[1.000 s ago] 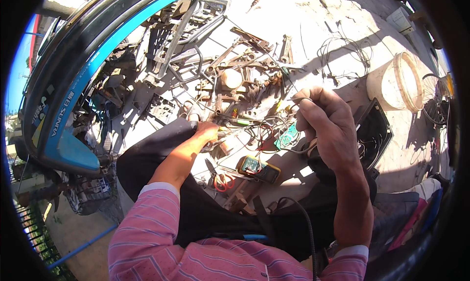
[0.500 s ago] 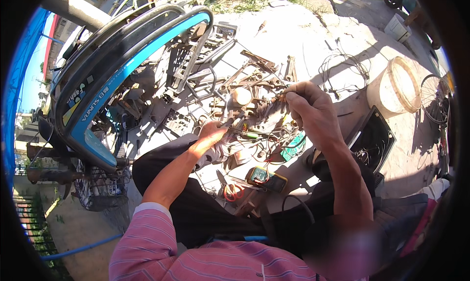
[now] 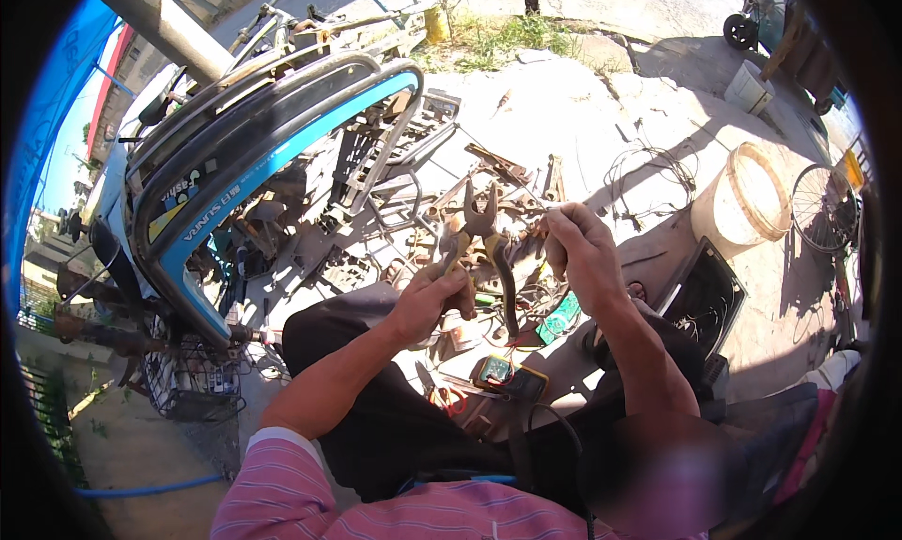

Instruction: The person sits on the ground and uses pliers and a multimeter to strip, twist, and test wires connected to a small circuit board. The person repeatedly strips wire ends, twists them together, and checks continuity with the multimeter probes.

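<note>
The fingers of the left hand are curled shut around one yellow-sleeved handle of a pair of pliers, which is held upright with its dark jaws parted and pointing away from the person; the second handle hangs free and curves down toward the lap. Just to the right of the pliers, the right hand is closed in a pinch, and a thin wire is gripped between thumb and fingertips, its end sticking out toward the pliers' jaws; whether the wire touches the jaws cannot be told. Both forearms are seen rising from the lower edge, with pink striped sleeves at the bottom. Below the pliers, on the dark trousers of the lap, a small yellow-edged multimeter is laid, and a green circuit board is seen between it and the right wrist. Beyond the pliers, a heap of rusty metal scrap is spread over pale ground. To the left of the pliers a blue and black vehicle frame is arched. Well to the right of the pliers a pale round bucket is stood, with a bicycle wheel just past it
</note>
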Demonstrator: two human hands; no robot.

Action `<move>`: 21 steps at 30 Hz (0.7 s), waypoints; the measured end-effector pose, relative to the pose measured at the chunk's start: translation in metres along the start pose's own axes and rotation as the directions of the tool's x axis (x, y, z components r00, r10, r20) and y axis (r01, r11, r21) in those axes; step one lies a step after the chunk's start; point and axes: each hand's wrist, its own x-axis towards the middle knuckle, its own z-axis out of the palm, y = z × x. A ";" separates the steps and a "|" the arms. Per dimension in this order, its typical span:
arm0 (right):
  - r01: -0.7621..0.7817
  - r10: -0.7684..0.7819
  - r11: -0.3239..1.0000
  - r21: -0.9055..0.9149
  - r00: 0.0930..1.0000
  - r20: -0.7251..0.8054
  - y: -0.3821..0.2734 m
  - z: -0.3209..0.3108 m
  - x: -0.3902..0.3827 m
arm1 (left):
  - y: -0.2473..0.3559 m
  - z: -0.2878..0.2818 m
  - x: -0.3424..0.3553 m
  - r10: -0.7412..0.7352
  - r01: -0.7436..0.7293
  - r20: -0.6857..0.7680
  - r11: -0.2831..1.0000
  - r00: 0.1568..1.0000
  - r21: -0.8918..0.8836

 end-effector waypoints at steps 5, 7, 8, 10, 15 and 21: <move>-0.044 0.051 0.996 0.083 0.995 -0.080 0.009 0.003 0.009 | 0.005 0.032 0.002 0.068 -0.074 0.028 0.914 0.997 0.399; -0.063 0.075 0.988 0.144 0.994 -0.079 0.010 0.006 0.009 | 0.008 0.033 0.002 0.100 -0.101 0.023 0.928 0.995 0.358; -0.073 0.094 0.980 0.187 0.990 -0.108 0.013 0.007 0.010 | 0.015 0.038 0.000 0.121 -0.117 0.004 0.943 0.993 0.313; -0.095 0.116 0.983 0.158 0.984 -0.133 0.017 0.010 0.012 | 0.015 0.041 0.001 0.121 -0.120 0.006 0.978 0.993 0.171; -0.161 0.171 0.973 0.164 0.984 -0.047 0.035 0.025 0.008 | 0.021 0.051 0.001 0.071 -0.084 0.080 0.980 0.994 0.179; -0.169 0.189 0.941 0.293 0.981 -0.042 0.036 0.018 0.001 | 0.024 0.048 0.014 0.034 -0.024 -0.033 0.964 0.999 0.265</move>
